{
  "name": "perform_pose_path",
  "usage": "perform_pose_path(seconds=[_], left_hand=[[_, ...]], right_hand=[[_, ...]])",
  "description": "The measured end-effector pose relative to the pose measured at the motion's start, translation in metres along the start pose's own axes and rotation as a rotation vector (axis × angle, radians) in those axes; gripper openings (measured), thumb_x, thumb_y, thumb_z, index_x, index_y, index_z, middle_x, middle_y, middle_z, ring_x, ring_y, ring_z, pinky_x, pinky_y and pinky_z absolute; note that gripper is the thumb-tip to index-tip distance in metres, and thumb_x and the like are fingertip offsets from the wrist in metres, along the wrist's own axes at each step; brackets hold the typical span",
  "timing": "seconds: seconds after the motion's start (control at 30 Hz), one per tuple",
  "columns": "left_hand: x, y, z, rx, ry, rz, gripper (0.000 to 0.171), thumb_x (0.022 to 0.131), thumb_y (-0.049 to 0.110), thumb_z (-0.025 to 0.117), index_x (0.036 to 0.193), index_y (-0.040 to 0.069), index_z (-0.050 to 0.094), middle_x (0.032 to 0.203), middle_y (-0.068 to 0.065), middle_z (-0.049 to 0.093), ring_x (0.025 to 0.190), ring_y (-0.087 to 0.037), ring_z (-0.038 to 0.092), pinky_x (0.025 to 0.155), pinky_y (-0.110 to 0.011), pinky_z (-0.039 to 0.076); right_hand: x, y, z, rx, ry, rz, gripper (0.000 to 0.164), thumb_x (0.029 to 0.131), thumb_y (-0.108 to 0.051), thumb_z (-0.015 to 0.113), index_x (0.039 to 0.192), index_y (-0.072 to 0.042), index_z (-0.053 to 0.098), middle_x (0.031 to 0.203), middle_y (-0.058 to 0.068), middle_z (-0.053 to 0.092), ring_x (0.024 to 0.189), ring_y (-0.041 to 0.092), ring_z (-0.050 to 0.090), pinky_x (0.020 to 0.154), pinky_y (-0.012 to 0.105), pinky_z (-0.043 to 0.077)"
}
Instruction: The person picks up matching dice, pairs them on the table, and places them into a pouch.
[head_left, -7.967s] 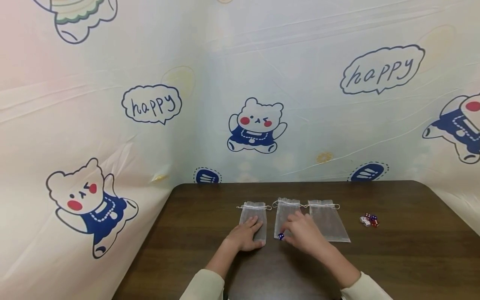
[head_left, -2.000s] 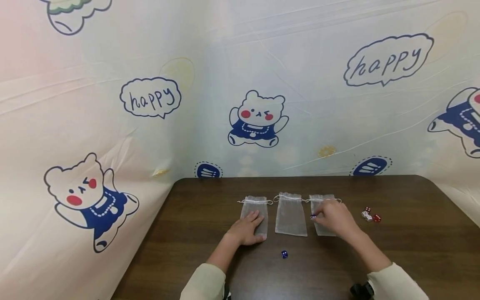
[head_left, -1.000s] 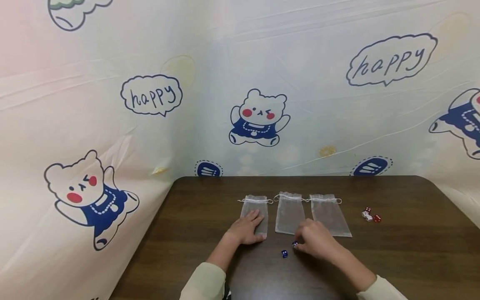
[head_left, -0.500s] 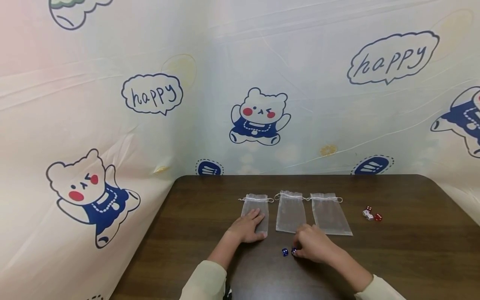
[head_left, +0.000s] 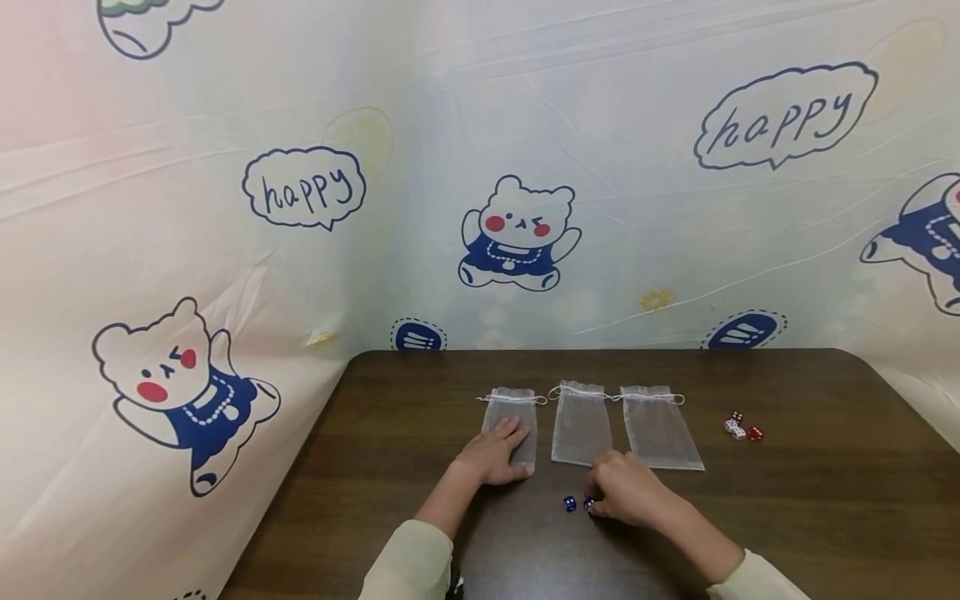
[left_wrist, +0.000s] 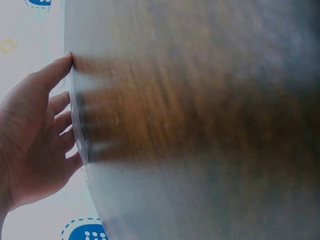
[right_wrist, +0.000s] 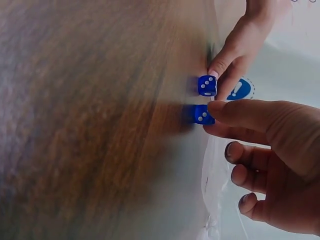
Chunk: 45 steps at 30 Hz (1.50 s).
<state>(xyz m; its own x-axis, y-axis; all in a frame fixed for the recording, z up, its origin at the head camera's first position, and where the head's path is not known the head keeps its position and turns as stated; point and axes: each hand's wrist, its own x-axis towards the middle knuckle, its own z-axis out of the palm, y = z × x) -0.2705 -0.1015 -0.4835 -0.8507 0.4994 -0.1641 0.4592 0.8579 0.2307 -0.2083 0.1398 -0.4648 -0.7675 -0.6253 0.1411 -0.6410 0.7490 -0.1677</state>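
Note:
My left hand (head_left: 491, 454) rests with fingers spread on the leftmost sheer white drawstring bag (head_left: 528, 433). In the left wrist view, the left hand's (left_wrist: 37, 130) fingertips meet the table surface, with a thin edge of the bag under them. My right hand (head_left: 626, 490) pinches a blue die (right_wrist: 201, 115) between thumb and index finger, down at the tabletop. Close to its left sits a second blue die (head_left: 570, 503) with white pips. The middle bag (head_left: 581, 429) and the right bag (head_left: 660, 429) lie flat just beyond the right hand.
Red and white dice (head_left: 735, 430) lie in a small cluster at the right of the brown wooden table (head_left: 810, 517). A pale cloth (head_left: 637, 208) printed with bears hangs behind and at the sides of the table.
My right hand has carried a blue die from over the right bag down and left, beside the other blue die. Over the last half second it is nearly still. The left hand stays put.

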Motion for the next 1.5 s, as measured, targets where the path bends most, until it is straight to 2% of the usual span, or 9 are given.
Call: perform_pose_path(seconds=[0.13,0.27,0.6,0.83,0.97,1.07,1.17,1.23,1.5], left_hand=[[0.000,-0.003,0.003,-0.008,0.019,0.021,0.068,0.088,0.053,0.051,0.145,0.019,0.033,0.151,-0.003,0.022,0.138,-0.020,0.015,0.105,-0.044,0.024],[-0.002,0.003,-0.003,-0.009,-0.011,-0.010,0.067,0.089,0.047,0.055,0.144,0.016,0.035,0.151,-0.005,0.023,0.138,-0.022,0.016,0.106,-0.045,0.023],[-0.001,0.005,-0.003,0.014,-0.017,-0.031,0.066,0.088,0.047,0.056,0.143,0.017,0.037,0.150,-0.006,0.026,0.137,-0.025,0.020,0.105,-0.046,0.025],[0.002,0.007,-0.002,0.062,0.019,-0.040,0.052,0.091,0.036,0.055,0.139,0.019,0.044,0.146,-0.004,0.033,0.134,-0.022,0.028,0.103,-0.041,0.030],[0.003,0.007,0.000,0.136,0.143,-0.008,0.036,0.092,0.024,0.053,0.128,0.019,0.058,0.133,-0.003,0.050,0.120,-0.021,0.048,0.089,-0.040,0.045],[0.003,0.006,0.003,0.203,0.296,0.014,0.023,0.092,0.020,0.053,0.109,0.017,0.067,0.105,-0.003,0.065,0.093,-0.022,0.062,0.066,-0.040,0.051],[0.004,0.005,0.005,0.241,0.429,0.015,0.011,0.091,0.019,0.054,0.093,0.017,0.065,0.078,-0.003,0.066,0.071,-0.023,0.063,0.051,-0.039,0.049],[0.003,0.005,0.003,0.256,0.487,0.008,0.006,0.089,0.019,0.055,0.088,0.016,0.060,0.070,-0.003,0.063,0.065,-0.024,0.062,0.047,-0.038,0.047],[0.002,0.010,-0.005,0.277,0.670,0.027,0.008,0.084,0.013,0.059,0.092,0.013,0.058,0.084,-0.008,0.066,0.065,-0.023,0.063,0.044,-0.037,0.046]], right_hand=[[-0.001,0.002,-0.001,0.005,0.002,0.003,0.015,0.066,-0.028,0.080,0.069,-0.020,0.068,0.070,-0.011,0.055,0.073,0.015,0.053,0.059,0.035,0.039],[-0.001,0.005,-0.005,0.009,0.018,0.010,0.012,0.066,-0.025,0.079,0.070,-0.020,0.069,0.071,-0.011,0.059,0.075,0.017,0.054,0.062,0.038,0.042],[-0.001,0.007,-0.013,-0.004,0.025,0.021,0.011,0.068,-0.025,0.079,0.074,-0.020,0.071,0.074,-0.009,0.058,0.073,0.016,0.051,0.061,0.036,0.039],[-0.003,0.007,-0.015,0.010,0.034,0.039,0.011,0.068,-0.025,0.079,0.075,-0.019,0.071,0.077,-0.008,0.059,0.075,0.017,0.052,0.063,0.038,0.041],[-0.003,0.008,-0.016,0.015,0.030,0.052,0.010,0.070,-0.024,0.078,0.075,-0.020,0.071,0.077,-0.008,0.059,0.075,0.017,0.051,0.064,0.039,0.041],[-0.003,0.009,-0.017,0.010,0.037,0.057,0.008,0.071,-0.023,0.077,0.075,-0.020,0.071,0.077,-0.007,0.058,0.074,0.017,0.051,0.063,0.038,0.040],[-0.003,0.009,-0.018,0.004,0.064,0.056,0.007,0.071,-0.021,0.076,0.073,-0.020,0.070,0.076,-0.007,0.058,0.073,0.017,0.051,0.063,0.038,0.041],[-0.002,0.010,-0.018,-0.005,0.092,0.053,0.006,0.072,-0.020,0.076,0.073,-0.019,0.070,0.075,-0.007,0.058,0.072,0.017,0.052,0.062,0.038,0.041],[0.002,0.013,-0.016,-0.022,0.203,0.067,0.005,0.075,-0.017,0.074,0.072,-0.016,0.070,0.072,-0.006,0.058,0.072,0.019,0.055,0.063,0.041,0.044]])
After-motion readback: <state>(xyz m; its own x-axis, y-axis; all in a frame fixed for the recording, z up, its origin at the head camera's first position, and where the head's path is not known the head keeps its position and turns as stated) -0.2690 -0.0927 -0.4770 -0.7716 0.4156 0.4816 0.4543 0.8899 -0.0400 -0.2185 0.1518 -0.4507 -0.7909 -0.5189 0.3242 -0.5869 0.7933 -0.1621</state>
